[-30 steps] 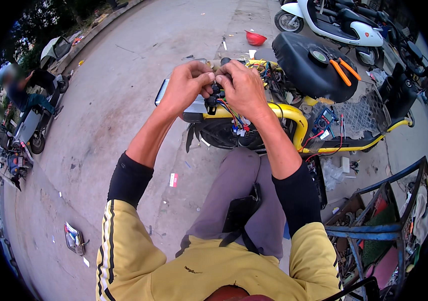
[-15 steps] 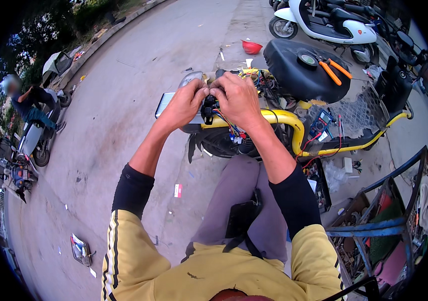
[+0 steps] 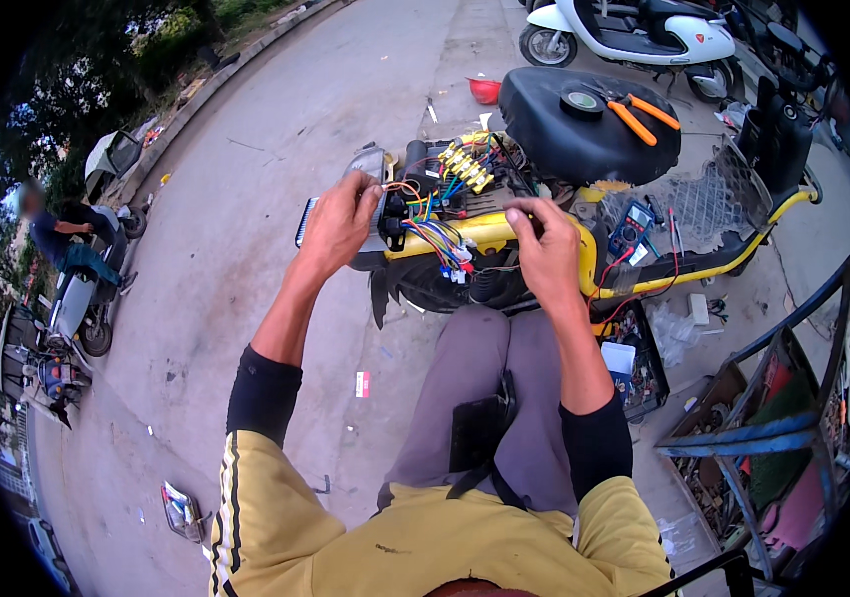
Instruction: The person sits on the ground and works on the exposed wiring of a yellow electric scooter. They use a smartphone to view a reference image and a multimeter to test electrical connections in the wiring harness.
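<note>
My left hand point(image 3: 340, 224) is closed at the left end of the yellow scooter's rear, by a finned silver controller point(image 3: 306, 217) and black connectors point(image 3: 395, 214); what its fingertips hold is unclear. Orange wires run beside them, and multicoloured wires with white plugs point(image 3: 450, 254) hang over the yellow frame point(image 3: 489, 229). My right hand point(image 3: 544, 239) is above that frame, right of the wires, fingers loosely curled and apart. Yellow connector blocks point(image 3: 465, 167) lie between and behind the hands. A black seat point(image 3: 559, 139) carries orange-handled pliers point(image 3: 644, 119).
A multimeter point(image 3: 632, 231) lies on the footboard. A parts tray point(image 3: 644, 393) and blue metal cart point(image 3: 733, 443) sit at right. A person point(image 3: 62, 244) sits on a scooter at left. A white scooter point(image 3: 634, 45) and red helmet point(image 3: 484, 92) are behind.
My hands have separated: the right moved right and down from the connectors, the left slightly left, uncovering the wires and yellow blocks between them. The view has shifted slightly.
</note>
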{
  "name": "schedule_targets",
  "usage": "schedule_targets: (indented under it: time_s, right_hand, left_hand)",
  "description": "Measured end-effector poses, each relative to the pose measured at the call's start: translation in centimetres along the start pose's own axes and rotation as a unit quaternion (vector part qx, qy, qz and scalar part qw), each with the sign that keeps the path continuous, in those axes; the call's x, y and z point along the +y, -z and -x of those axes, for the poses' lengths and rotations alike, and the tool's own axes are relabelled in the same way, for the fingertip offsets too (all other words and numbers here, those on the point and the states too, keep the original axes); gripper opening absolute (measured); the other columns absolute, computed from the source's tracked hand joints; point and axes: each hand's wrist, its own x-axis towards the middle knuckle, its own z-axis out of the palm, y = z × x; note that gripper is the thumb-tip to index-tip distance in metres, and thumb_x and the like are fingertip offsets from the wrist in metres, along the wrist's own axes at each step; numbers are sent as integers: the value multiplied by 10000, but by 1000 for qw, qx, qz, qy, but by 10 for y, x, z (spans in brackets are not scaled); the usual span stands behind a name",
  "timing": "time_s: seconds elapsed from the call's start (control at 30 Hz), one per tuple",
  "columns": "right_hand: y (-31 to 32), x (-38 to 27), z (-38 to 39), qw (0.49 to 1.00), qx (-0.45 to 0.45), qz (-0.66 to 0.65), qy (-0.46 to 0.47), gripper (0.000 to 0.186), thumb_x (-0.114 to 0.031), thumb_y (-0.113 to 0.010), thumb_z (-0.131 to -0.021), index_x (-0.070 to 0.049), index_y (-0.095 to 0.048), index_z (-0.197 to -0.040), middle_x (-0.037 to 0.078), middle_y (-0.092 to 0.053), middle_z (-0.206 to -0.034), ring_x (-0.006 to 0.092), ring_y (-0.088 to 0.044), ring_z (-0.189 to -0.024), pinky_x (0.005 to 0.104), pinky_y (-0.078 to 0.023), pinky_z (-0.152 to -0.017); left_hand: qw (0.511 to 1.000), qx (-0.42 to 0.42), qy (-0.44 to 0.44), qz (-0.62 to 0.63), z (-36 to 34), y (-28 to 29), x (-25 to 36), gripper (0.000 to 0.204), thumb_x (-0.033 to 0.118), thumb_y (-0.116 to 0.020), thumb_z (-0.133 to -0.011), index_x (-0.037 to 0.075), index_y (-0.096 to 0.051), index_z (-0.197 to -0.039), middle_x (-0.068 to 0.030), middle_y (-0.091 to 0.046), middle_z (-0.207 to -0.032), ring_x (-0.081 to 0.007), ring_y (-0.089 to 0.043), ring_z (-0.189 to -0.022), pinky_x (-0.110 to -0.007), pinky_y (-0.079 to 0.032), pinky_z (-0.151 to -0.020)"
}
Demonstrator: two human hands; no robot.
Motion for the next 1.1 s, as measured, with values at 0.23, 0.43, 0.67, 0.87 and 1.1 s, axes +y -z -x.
schedule_targets:
  time_s: [0.23, 0.43, 0.67, 0.87, 1.1]
  right_hand:
    - [-8, 37, 58, 994, -21, -20, -106, 169, -59, -701, -951, 8, -729, -1103, 107, -739, -920, 171, -670, -765, 311, -528, -713]
    - [-4, 26, 83, 988, -45, -11, -146, 226, -59, -705, -942, 28, -700, -1152, 160, -749, -984, 231, -711, -795, 350, -559, -735]
    - [42, 18, 163, 976, -57, 27, -209, 259, -74, -698, -956, 34, -684, -1191, 205, -737, -1047, 308, -742, -861, 380, -573, -773]
    - [77, -20, 225, 957, -109, 58, -264, 270, -97, -663, -993, 28, -667, -1232, 212, -717, -1088, 357, -727, -905, 397, -568, -793]
    - [75, -36, 237, 966, -117, 58, -223, 378, -209, -569, -1061, 30, -606, -1352, 237, -669, -1246, 377, -679, -1113, 406, -524, -949]
  left_hand:
    - [994, 97, -35, 29, 18, -5, 5, 235, 164, -677, -990, 27, -644, -1179, -78, -640, -953, -168, -555, -733, -350, -475, -671]
    - [987, 161, -22, 7, 59, -8, 20, 317, 91, -732, -936, 13, -621, -1223, -61, -637, -990, -164, -579, -716, -308, -499, -675]
    - [980, -196, 28, 35, 199, -66, 64, 450, 349, -788, -911, 8, -661, -1175, -105, -668, -945, -239, -638, -729, -361, -529, -700]
    - [982, -162, 98, -5, 279, -102, 87, 619, 430, -813, -875, -31, -630, -1246, -196, -704, -1021, -338, -676, -784, -455, -541, -761]
    - [953, -157, 122, 226, 276, -109, 89, 202, 80, -709, -961, -28, -637, -1116, -150, -746, -1074, -156, -676, -862, -307, -537, -789]
